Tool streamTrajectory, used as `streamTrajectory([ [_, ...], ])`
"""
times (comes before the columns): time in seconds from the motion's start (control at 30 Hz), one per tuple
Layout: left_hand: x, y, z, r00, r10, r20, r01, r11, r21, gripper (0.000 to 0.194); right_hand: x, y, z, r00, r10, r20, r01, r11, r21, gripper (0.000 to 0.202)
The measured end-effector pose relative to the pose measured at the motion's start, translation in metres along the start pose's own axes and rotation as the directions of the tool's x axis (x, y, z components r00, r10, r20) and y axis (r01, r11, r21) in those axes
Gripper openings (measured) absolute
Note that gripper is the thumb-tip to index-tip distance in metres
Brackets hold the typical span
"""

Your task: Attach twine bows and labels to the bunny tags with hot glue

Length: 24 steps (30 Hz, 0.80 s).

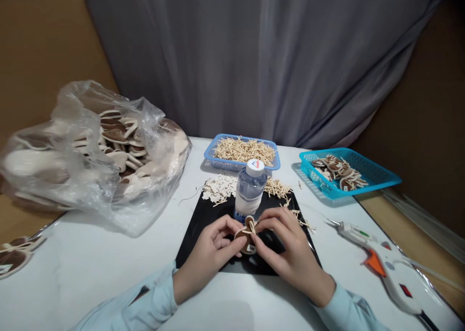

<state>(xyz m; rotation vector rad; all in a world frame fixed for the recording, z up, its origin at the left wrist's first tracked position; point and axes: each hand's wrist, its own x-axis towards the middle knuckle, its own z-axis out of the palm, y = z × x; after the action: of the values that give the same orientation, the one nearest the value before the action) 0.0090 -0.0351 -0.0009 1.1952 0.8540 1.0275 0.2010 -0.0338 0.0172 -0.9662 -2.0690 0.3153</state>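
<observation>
Over the black mat [194, 236], my left hand [214, 246] pinches the left edge of a small brown fabric piece [241, 244] with a cream border and an ear-like top. A cream cord bow [248, 231] lies across its neck and a small white label [250, 248] sits low on its front. My right hand [281, 239] is closed at the piece's right side, thumb and fingertips at the bow and edge. Just behind the hands stands a clear bottle [250, 188] with a white cap. White labels [219, 188] and loose cord bows [278, 188] lie beside it.
A blue basket [210, 160] of cord bows stands at the back. On the right are a turquoise basket [385, 177] of finished-looking brown pieces and a glue gun [385, 263] with an orange trigger. A plastic bag [141, 215] of brown pieces fills the left; another piece [14, 258] lies nearer.
</observation>
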Motion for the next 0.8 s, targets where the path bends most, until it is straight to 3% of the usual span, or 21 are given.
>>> streamTrajectory([
  [0.13, 0.000, 0.002, 0.000, 1.000, 0.003, -0.008, -0.003, 1.000, -0.001, 0.020, 0.000, -0.001, -0.001, 0.999, 0.026, -0.036, -0.024, 0.998, 0.052, 0.016],
  [0.27, 0.002, 0.002, -0.001, 0.999, -0.034, -0.042, 0.034, 0.999, -0.007, 0.022, 0.001, 0.002, 0.003, 0.968, 0.228, -0.104, -0.196, 0.946, 0.257, 0.012],
  [0.33, 0.003, 0.002, -0.002, 0.997, -0.063, -0.053, 0.063, 0.998, -0.011, 0.023, 0.003, 0.005, 0.006, 0.921, 0.384, -0.060, -0.322, 0.841, 0.434, 0.012],
  [0.4, 0.004, 0.001, -0.003, 0.994, -0.091, -0.060, 0.090, 0.996, -0.021, 0.023, 0.005, 0.007, 0.010, 0.866, 0.493, 0.080, -0.436, 0.668, 0.603, 0.016],
  [0.5, 0.004, 0.001, -0.004, 0.991, -0.113, -0.076, 0.110, 0.993, -0.036, 0.024, 0.007, 0.007, 0.012, 0.794, 0.499, 0.347, -0.570, 0.414, 0.710, 0.022],
  [0.57, 0.004, 0.001, -0.004, 0.992, -0.103, -0.072, 0.102, 0.994, -0.027, 0.023, 0.009, 0.007, 0.012, 0.768, 0.478, 0.425, -0.610, 0.345, 0.713, 0.025],
  [0.7, 0.001, 0.002, -0.006, 0.999, -0.032, -0.016, 0.033, 0.998, 0.060, 0.021, 0.012, 0.009, -0.004, 0.794, 0.452, 0.407, -0.586, 0.389, 0.711, 0.028],
  [0.8, 0.002, 0.003, -0.012, 0.998, 0.051, -0.046, -0.044, 0.988, 0.147, 0.021, 0.015, 0.019, -0.034, 0.846, 0.444, 0.297, -0.503, 0.476, 0.722, 0.028],
])
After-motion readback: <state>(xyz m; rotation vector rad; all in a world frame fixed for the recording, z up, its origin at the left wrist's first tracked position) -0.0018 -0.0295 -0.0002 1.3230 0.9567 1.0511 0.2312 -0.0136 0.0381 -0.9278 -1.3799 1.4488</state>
